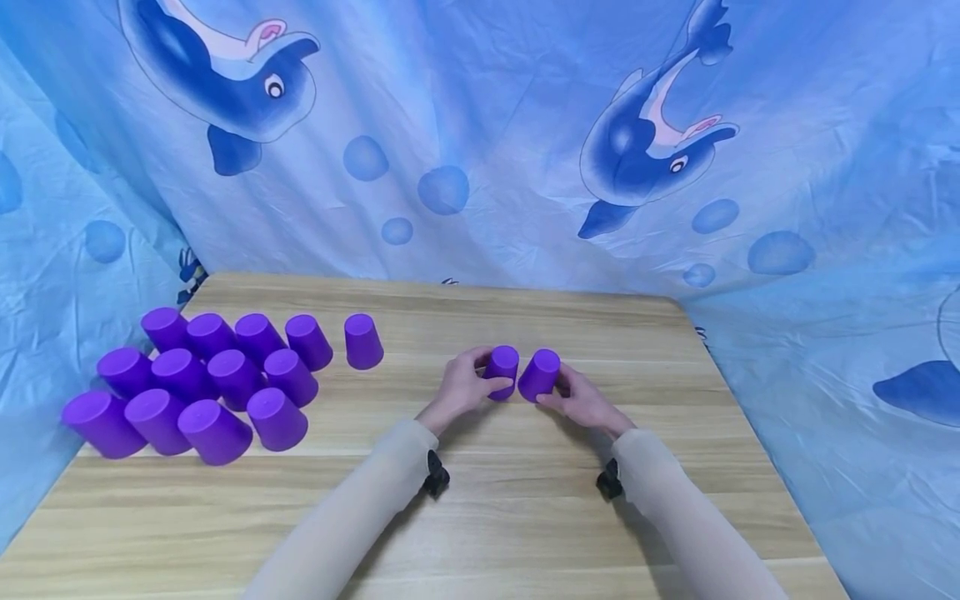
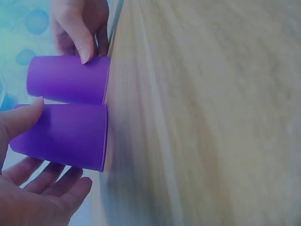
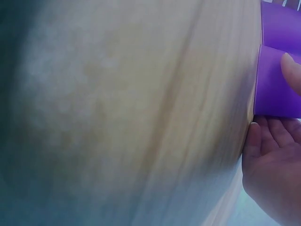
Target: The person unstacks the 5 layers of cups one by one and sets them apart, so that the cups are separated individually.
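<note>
Two purple plastic cups stand mouth down, side by side, at the middle of the table. My left hand (image 1: 463, 388) grips the left purple cup (image 2: 70, 136) from its outer side, thumb near the closed end and fingers curving round behind. From the other side my right hand (image 1: 587, 402) holds the right purple cup (image 1: 540, 375), its thumb (image 2: 81, 44) on the wall facing me. A narrow gap separates the two cups in the head view. Their rims sit at the wood surface in both wrist views.
Several more upside-down purple cups (image 1: 235, 377) stand in rows at the table's left. A single purple cup (image 1: 363, 342) is just right of the back row. Blue dolphin-print cloth (image 1: 495, 108) hangs behind and beside the wooden table (image 1: 495, 533).
</note>
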The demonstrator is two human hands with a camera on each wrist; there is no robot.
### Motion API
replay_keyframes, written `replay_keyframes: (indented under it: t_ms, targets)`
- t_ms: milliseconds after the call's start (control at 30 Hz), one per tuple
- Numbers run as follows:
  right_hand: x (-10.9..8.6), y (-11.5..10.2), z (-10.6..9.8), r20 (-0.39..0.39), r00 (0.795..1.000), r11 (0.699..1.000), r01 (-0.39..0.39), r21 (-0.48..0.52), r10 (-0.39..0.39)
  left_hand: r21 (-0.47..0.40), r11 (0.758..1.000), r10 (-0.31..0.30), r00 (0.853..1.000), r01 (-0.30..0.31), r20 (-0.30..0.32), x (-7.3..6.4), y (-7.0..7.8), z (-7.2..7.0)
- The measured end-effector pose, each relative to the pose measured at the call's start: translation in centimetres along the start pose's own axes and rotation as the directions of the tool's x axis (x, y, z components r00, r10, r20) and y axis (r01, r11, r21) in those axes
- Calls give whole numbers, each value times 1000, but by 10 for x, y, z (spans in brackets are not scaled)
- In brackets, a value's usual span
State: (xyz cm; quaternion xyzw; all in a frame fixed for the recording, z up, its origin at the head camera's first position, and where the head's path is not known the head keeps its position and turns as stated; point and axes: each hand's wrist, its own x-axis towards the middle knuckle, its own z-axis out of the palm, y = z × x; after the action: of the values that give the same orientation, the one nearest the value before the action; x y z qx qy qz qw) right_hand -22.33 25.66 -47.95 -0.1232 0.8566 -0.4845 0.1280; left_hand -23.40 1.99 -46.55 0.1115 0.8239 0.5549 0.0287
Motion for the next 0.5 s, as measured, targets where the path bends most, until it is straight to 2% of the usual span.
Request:
replay_keyframes:
  t_ms: [133, 300, 500]
  targets:
    - [-3, -9, 0, 0, 1000, 1000, 0, -4, 0, 1, 1000, -10, 999, 10, -32, -4, -2, -11]
    - [-1, -3, 0, -4, 1000, 999, -25, -37, 25, 9, 999, -43, 996, 44, -76, -10, -10, -35]
    - [-11, -27, 0, 16, 1000, 1000, -1, -17, 1, -4, 997, -74, 991, 74, -112, -22, -18, -64]
